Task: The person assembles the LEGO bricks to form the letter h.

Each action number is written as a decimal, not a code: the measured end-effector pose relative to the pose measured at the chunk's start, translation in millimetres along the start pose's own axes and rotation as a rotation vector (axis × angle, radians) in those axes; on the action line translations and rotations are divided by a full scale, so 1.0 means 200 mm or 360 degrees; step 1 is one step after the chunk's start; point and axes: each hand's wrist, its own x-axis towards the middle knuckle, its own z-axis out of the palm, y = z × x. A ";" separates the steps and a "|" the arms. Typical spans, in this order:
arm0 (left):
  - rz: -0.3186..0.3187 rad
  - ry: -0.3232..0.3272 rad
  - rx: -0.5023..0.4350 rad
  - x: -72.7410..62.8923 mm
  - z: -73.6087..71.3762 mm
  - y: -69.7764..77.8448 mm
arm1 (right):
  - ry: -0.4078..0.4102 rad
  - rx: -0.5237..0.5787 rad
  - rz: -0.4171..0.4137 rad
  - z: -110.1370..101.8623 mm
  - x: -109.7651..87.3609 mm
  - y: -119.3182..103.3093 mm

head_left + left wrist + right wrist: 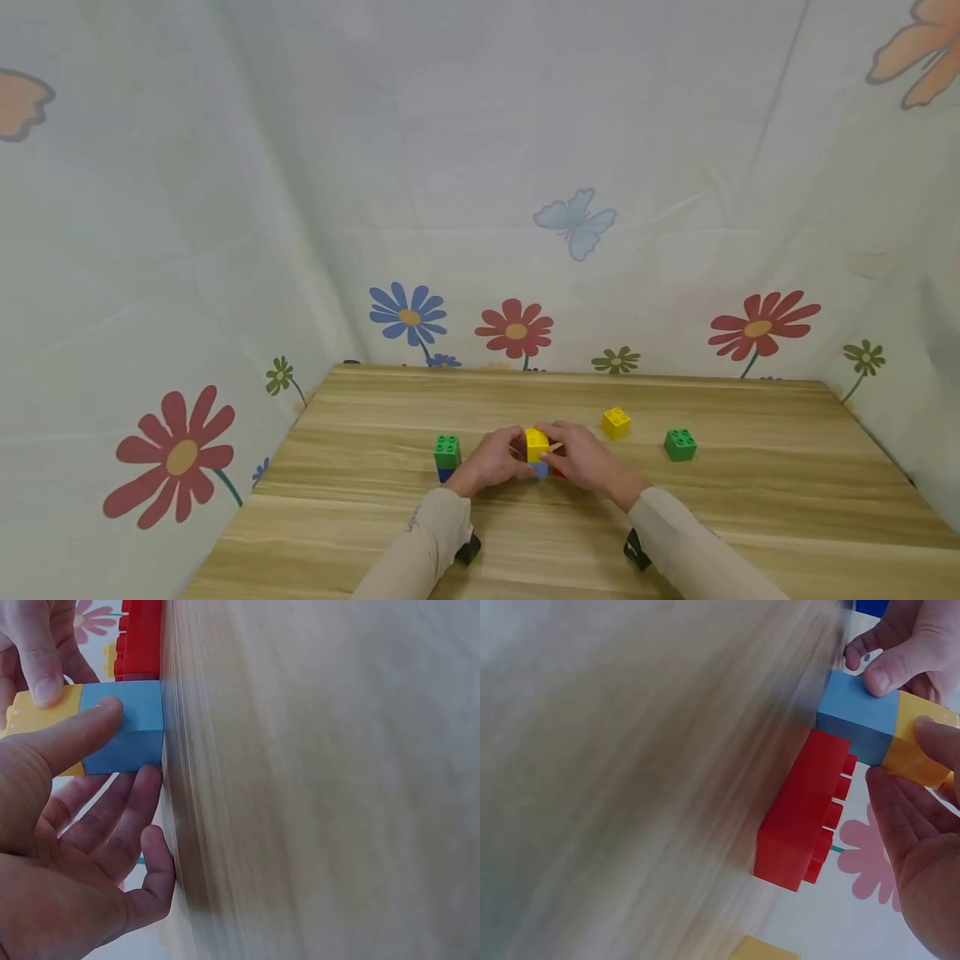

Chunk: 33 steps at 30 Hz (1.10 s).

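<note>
A yellow toy brick (537, 447) sits on top of a light blue brick (135, 724), forming a two-brick stack on the table. My left hand (495, 460) pinches the light blue brick, thumb on its near face and fingers behind it. From the other side, my right hand (587, 458) holds the yellow brick between thumb and fingers. Close beside the stack on the right lies a longer red brick (799, 810), studs up, mostly behind my right hand in the head view.
Left of my left hand stands a green brick (447, 450) on a dark blue one (446, 475). Beyond my right hand are another yellow brick (617, 423) and a green brick (680, 445). A flower-printed curtain (465, 250) borders the wooden table (780, 475).
</note>
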 end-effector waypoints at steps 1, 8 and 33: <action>0.0005 0.0001 0.0001 0.00 0.00 0.00 | 0.0005 0.0009 0.0000 0.00 0.00 0.00; 0.0012 -0.0001 0.0021 -0.01 0.00 0.01 | 0.0043 0.0081 0.0031 0.00 0.00 -0.03; 0.0114 0.0114 0.0141 -0.12 -0.17 0.10 | 0.0163 -0.0029 0.0266 -0.15 -0.14 -0.02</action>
